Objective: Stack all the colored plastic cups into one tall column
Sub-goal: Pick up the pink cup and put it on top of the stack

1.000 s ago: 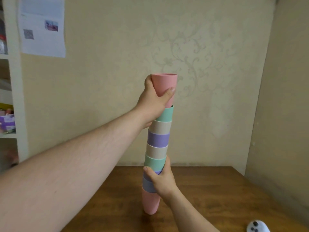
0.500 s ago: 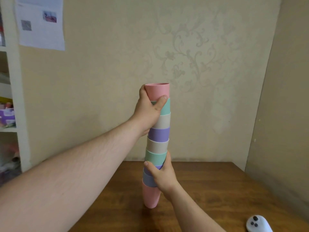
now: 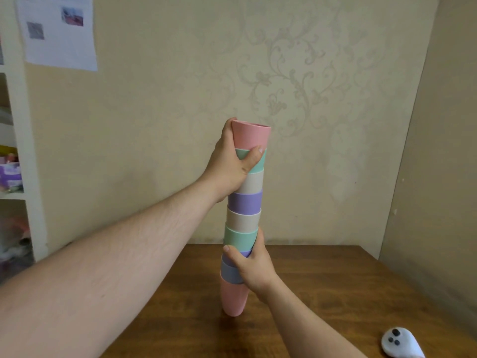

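A tall column of nested plastic cups (image 3: 244, 218) stands on the wooden table (image 3: 322, 293), leaning slightly right toward its top. Its bands run pink at the base, then blue-grey, purple, green, beige, purple, beige, green, with a pink cup (image 3: 251, 135) on top. My left hand (image 3: 232, 164) wraps the top of the column, thumb across the upper green cup just under the pink one. My right hand (image 3: 254, 264) grips the lower part around the blue-grey and purple cups. The base pink cup (image 3: 232, 299) rests on the table.
A white controller (image 3: 400, 343) lies at the table's front right. A patterned wall stands right behind the table and a side wall closes the right. White shelves (image 3: 18, 161) with clutter are at far left, under a sheet of paper (image 3: 58, 32).
The top pink cup has slid down into the green cup below it, pushed by my left hand. The column is shorter. My right hand has kept its hold low on the column.
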Demonstrator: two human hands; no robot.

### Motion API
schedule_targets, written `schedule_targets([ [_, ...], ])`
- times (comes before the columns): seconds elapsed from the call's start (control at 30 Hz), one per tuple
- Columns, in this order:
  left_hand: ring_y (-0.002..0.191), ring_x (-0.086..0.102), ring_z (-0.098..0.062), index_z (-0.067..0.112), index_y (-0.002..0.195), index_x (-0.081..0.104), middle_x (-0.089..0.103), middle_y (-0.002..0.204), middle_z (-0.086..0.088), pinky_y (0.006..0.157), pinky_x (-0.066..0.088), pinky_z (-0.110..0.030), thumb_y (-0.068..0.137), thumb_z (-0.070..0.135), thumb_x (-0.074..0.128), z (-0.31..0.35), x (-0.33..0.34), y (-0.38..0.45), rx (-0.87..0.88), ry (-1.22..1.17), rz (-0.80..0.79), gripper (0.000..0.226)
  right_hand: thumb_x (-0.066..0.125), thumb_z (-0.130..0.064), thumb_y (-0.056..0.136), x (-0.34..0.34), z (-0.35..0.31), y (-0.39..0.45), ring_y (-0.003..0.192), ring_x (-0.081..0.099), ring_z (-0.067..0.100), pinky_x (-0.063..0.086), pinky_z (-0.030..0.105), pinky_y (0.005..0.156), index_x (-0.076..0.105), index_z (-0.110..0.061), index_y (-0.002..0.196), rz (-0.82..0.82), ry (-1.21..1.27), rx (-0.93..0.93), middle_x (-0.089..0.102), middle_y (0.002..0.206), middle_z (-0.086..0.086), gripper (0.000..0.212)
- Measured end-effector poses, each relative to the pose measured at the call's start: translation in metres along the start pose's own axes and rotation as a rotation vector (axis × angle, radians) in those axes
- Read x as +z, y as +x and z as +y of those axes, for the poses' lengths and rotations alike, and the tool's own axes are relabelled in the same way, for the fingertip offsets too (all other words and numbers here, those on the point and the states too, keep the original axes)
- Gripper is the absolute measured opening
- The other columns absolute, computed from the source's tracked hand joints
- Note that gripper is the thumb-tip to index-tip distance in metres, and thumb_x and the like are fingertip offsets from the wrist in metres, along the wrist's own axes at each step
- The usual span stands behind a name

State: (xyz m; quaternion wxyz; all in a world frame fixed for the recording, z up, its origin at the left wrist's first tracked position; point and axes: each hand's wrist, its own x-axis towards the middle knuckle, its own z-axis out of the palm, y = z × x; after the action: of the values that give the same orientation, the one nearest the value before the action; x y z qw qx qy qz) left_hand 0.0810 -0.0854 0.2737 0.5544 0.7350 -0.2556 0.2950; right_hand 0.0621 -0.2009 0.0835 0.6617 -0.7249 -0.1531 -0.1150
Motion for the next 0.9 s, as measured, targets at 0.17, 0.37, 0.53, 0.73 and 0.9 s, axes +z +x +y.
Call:
schedule_targets([
  [0.17,0.115,0.076,-0.020,0.041,0.158,0.031,0.074,0.130,0.010,0.101,0.063,-0.049,0.070,0.051,0.095,-0.022,0.010,-0.020,-0.149,-0.129,0.067,0.110,0.083,-0.032,0.089,0.001,0.003,0.001,0.113,0.069,0.011,0.062,0.027,0.088,0.042,-0.050,0.130,0.018,-0.017,-0.003,0.067,0.124,-0.009,0.061],
  [0.37,0.096,0.079,-0.018,0.040,0.134,0.050,0.078,0.107,0.011,0.092,0.067,-0.050,0.059,0.040,0.090,-0.036,0.022,-0.028,-0.237,-0.049,0.046,0.085,0.083,-0.034,0.089,-0.001,0.006,0.003,0.112,0.070,0.010,0.063,0.034,0.095,0.043,-0.051,0.130,-0.001,-0.054,-0.008,0.068,0.124,-0.011,0.060],
  [0.53,0.099,0.078,-0.016,0.043,0.139,0.049,0.077,0.111,0.015,0.093,0.066,-0.048,0.062,0.040,0.090,-0.037,0.023,-0.032,-0.214,-0.031,0.091,0.087,0.083,-0.032,0.090,-0.003,0.007,0.005,0.115,0.069,0.010,0.062,0.029,0.093,0.041,-0.044,0.141,-0.025,-0.028,0.009,0.067,0.126,-0.012,0.067],
  [0.73,0.101,0.078,-0.009,0.041,0.142,0.048,0.077,0.114,0.019,0.095,0.065,-0.044,0.068,0.039,0.093,-0.040,0.022,-0.035,-0.186,-0.105,0.121,0.087,0.083,-0.035,0.090,-0.005,0.006,0.007,0.116,0.068,0.009,0.062,0.032,0.096,0.040,-0.045,0.143,-0.033,-0.036,0.019,0.067,0.127,-0.014,0.070],
  [0.9,0.107,0.078,-0.007,0.053,0.142,0.045,0.078,0.122,0.024,0.093,0.064,-0.039,0.064,0.051,0.097,-0.067,0.022,-0.074,-0.280,-0.100,0.033,0.093,0.086,-0.040,0.083,-0.003,0.048,-0.017,0.120,0.066,-0.003,0.055,0.037,0.108,0.039,-0.049,0.149,-0.007,-0.139,0.085,0.068,0.133,-0.025,0.082],
])
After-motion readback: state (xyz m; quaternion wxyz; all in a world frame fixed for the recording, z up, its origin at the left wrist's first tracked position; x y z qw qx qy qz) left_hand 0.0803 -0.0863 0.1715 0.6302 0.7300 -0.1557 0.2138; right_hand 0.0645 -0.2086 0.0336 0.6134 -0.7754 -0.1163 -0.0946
